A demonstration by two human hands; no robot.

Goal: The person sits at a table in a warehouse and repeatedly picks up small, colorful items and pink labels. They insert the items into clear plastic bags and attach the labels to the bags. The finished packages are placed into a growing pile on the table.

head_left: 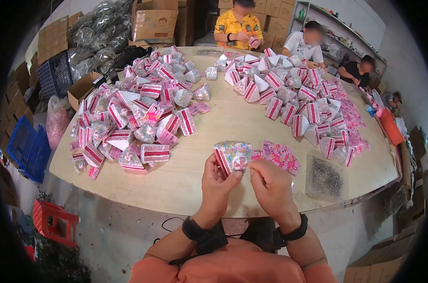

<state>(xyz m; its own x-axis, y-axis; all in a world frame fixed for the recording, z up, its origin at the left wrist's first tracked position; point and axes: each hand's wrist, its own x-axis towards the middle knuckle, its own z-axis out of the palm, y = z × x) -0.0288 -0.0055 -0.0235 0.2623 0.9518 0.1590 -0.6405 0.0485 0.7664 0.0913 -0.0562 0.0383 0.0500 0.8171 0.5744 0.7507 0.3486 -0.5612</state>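
Note:
My left hand is closed around a cake-slice-shaped pack, its clear part full of pastel beads and its side banded in pink and white. Held at an angle, the pack hangs over the near edge of the table. My right hand is beside it, thumb and fingers pinched together close to the pack's right side; what they grip, if anything, is hidden. Just beyond my right hand lies a small pile of pink printed cards.
Heaps of similar packs cover the table at left and right. A clear tray of small dark bits is at near right. Several people sit along the far and right sides. A red stool and blue crate stand left.

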